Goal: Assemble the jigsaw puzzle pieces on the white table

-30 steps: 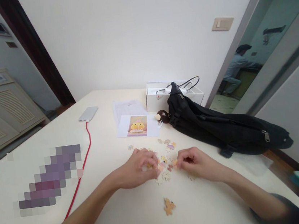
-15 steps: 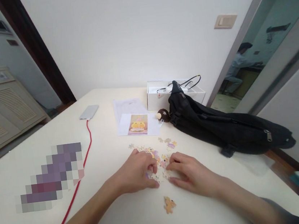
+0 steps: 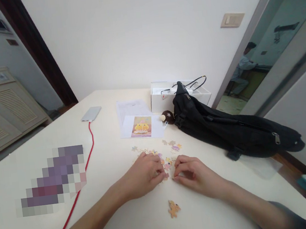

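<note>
At the middle of the white table (image 3: 132, 221), your left hand (image 3: 146, 173) and right hand (image 3: 192, 174) meet over the loose puzzle pieces (image 3: 166, 162), fingers curled down and pinching at the cluster; whether either one actually grips a piece, I cannot tell. A small joined section (image 3: 174, 208) lies apart, nearer you. The reference picture (image 3: 142, 126) sits beyond, beside the black bag (image 3: 235, 130). Watch those wrists: resting this close, a sideways sweep could scatter the pieces or nudge some under your palms.
</note>
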Demonstrator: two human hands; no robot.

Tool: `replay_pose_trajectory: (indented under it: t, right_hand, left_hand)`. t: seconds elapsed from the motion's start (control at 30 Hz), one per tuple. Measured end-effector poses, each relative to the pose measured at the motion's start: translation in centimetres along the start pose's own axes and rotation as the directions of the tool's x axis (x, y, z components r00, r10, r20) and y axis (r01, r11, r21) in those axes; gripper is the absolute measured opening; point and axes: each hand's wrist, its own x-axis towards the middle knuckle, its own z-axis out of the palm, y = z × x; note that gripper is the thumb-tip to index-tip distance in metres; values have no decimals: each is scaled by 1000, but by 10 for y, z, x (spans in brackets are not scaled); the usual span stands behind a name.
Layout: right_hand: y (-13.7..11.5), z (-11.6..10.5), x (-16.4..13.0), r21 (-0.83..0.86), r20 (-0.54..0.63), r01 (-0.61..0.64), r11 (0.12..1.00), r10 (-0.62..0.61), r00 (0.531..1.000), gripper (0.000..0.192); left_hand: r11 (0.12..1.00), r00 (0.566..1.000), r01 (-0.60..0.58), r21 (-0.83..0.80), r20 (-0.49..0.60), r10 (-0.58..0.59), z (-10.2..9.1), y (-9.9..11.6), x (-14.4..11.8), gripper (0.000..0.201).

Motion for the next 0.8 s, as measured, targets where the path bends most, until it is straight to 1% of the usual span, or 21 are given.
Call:
replay_pose_trajectory:
  t: [0.1,0.17,0.23,0.3,0.33,0.4,0.43,0.5,0.57,0.6,0.67,0.7,0.8]
  right_hand:
    - [-2,-2,1,54,8,-41,998,41,999,14]
    - [-4,-4,1,73,-4,-66,995,66,998,17]
    - [-5,-5,1,68,-2,-63,996,63,998,16]
    - [-5,-6,0,15,23,-30,999,29,999,8]
    - [-4,-6,-1,-28,42,-8,1000,10,999,7]
    - [-3,-4,-1,-116,89,32,993,-21,996,13]
    - [-3,-4,-1,-151,106,47,987,-31,994,13]
    - [-3,-3,-1,-184,118,69,981,-47,992,19]
    - [-3,-2,0,-175,97,66,982,-49,994,29]
    - [-4,-2,0,-158,85,56,986,-43,995,31]
    - [-5,-3,1,-121,78,30,992,-20,997,29]
    - [-5,-4,1,-112,75,16,994,-7,997,27]
    - [-5,-7,0,-128,44,-18,992,24,999,21]
  left_hand:
    - [995,999,-6,-98,42,11,0,1,-1,20]
    - [992,996,-17,-127,84,28,0,2,-3,19]
    - [994,994,-15,-104,102,25,-1,2,-4,21]
    - [997,995,5,-80,95,2,-2,0,-4,25]
    - [997,996,17,-78,85,-10,-3,-1,-5,26]
    - [996,997,32,-78,71,-27,-4,-4,-4,25]
    - [997,997,34,-72,73,-29,-5,-6,-4,24]
    - [999,996,22,-46,88,-18,-6,-8,-4,22]
    - [1000,993,-3,-17,115,5,-8,-8,-5,10]
    - [1000,992,-20,-1,126,20,-8,-8,-5,10]
    - [999,992,-41,30,122,37,-10,-7,-5,21]
    - [998,993,-43,38,111,38,-10,-6,-5,24]
    - [999,997,-25,21,77,23,-11,-7,-5,22]
